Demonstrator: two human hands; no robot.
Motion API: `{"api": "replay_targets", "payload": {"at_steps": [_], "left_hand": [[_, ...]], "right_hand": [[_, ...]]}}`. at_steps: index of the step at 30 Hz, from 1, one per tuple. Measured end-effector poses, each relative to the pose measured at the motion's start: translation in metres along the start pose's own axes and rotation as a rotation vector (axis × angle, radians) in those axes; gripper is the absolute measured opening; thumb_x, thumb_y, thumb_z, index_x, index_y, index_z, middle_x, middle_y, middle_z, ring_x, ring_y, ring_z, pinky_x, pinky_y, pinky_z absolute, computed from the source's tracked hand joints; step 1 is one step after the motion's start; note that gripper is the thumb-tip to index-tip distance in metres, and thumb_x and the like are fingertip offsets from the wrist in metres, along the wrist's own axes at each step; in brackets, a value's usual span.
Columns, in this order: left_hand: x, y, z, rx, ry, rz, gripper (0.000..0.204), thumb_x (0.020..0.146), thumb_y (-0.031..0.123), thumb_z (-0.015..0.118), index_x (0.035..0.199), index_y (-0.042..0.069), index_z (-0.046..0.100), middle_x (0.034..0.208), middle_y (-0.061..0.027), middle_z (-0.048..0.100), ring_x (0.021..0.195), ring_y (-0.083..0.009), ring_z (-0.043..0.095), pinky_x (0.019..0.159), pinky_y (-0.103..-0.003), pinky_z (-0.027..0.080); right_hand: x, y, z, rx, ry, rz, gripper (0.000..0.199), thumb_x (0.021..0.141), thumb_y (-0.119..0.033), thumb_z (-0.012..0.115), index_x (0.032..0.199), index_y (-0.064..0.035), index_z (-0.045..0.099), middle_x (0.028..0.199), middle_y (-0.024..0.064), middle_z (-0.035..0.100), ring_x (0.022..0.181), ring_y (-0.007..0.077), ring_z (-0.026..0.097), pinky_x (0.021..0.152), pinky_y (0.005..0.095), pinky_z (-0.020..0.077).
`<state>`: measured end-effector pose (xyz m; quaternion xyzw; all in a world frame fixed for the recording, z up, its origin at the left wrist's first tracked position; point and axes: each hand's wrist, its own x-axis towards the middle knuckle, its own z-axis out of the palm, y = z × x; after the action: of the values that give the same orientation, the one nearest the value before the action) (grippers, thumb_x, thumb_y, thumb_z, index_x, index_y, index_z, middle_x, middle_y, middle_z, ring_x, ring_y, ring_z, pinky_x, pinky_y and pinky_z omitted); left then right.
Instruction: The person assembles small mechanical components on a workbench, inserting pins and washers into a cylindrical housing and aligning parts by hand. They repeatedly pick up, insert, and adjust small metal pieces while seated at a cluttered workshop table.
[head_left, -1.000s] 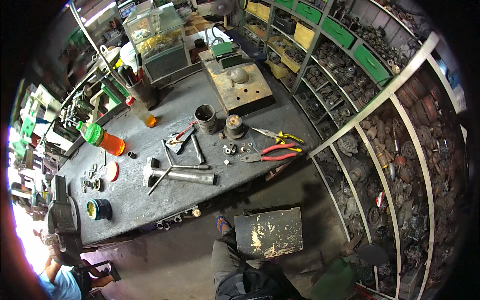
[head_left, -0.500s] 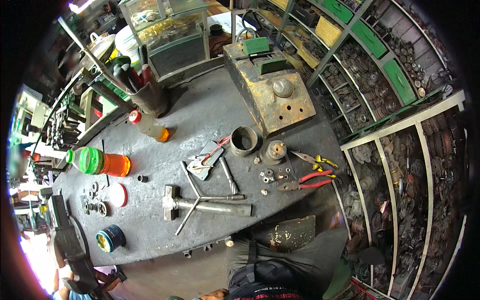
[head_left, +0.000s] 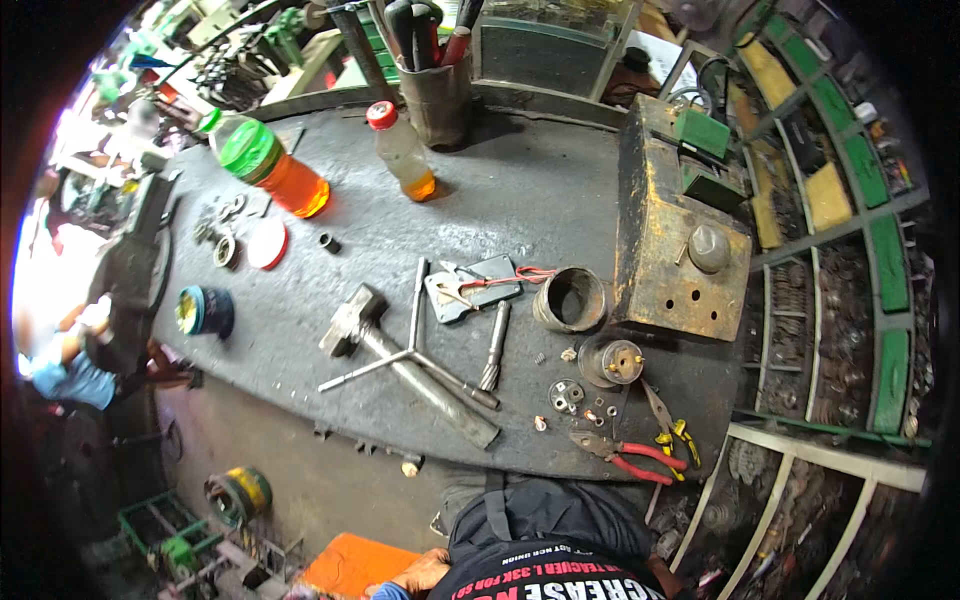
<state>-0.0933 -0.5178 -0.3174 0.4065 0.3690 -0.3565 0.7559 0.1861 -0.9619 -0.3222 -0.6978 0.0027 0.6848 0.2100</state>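
We see little of our own body, only a strip at the lower edge of the head view. Our torso is covered by a dark, almost black shirt [head_left: 545,545] with a band of red block lettering across the chest, printed in two rows, the upper one smaller and paler. A dark strap or fold [head_left: 492,510] runs down the fabric near the left shoulder. Beside it, one bare hand [head_left: 425,572] shows at the edge, with a bit of blue sleeve [head_left: 385,592] just below it.
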Motion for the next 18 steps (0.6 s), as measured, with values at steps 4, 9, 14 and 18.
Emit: {"api": "replay_targets", "payload": {"at_steps": [4, 9, 14, 18], "left_hand": [[-0.016, -0.081, 0.017, 0.507, -0.025, 0.757, 0.037, 0.096, 0.028, 0.069, 0.123, 0.002, 0.075, 0.120, -0.0141, 0.077, 0.110, -0.0312, 0.071, 0.100, -0.044, 0.054], [-0.052, -0.039, 0.023, 0.334, -0.058, 0.236, 0.045, 0.094, 0.031, 0.076, 0.129, 0.003, 0.073, 0.125, -0.0110, 0.076, 0.113, -0.0248, 0.068, 0.103, -0.037, 0.052], [-0.013, -0.039, -0.019, 0.242, -0.204, 0.007, 0.041, 0.094, 0.025, 0.072, 0.127, 0.001, 0.073, 0.123, -0.0107, 0.077, 0.110, -0.0241, 0.069, 0.102, -0.037, 0.052], [0.039, -0.063, -0.042, 0.215, -0.262, -0.070, 0.039, 0.094, 0.021, 0.070, 0.126, 0.000, 0.073, 0.121, -0.0104, 0.078, 0.108, -0.0236, 0.070, 0.101, -0.036, 0.053]], "right_hand": [[-0.012, 0.026, -0.045, -0.022, -0.122, -0.022, 0.057, 0.104, -0.033, 0.060, 0.151, -0.0033, 0.044, 0.150, 0.0186, 0.051, 0.136, 0.0350, 0.053, 0.114, 0.0439, 0.0439], [-0.019, 0.066, -0.044, 0.039, -0.205, -0.070, 0.062, 0.106, -0.033, 0.058, 0.157, -0.0036, 0.039, 0.157, 0.0180, 0.047, 0.141, 0.0345, 0.051, 0.118, 0.0437, 0.0421], [0.007, 0.096, -0.021, 0.110, -0.227, -0.202, 0.067, 0.107, -0.034, 0.057, 0.163, -0.0038, 0.035, 0.163, 0.0175, 0.044, 0.146, 0.0341, 0.048, 0.122, 0.0435, 0.0402], [0.060, 0.155, 0.011, -0.170, -0.121, -0.199, 0.072, 0.103, -0.053, 0.058, 0.159, -0.0097, 0.046, 0.161, 0.0217, 0.048, 0.147, 0.0381, 0.045, 0.122, 0.0446, 0.0342]]}}
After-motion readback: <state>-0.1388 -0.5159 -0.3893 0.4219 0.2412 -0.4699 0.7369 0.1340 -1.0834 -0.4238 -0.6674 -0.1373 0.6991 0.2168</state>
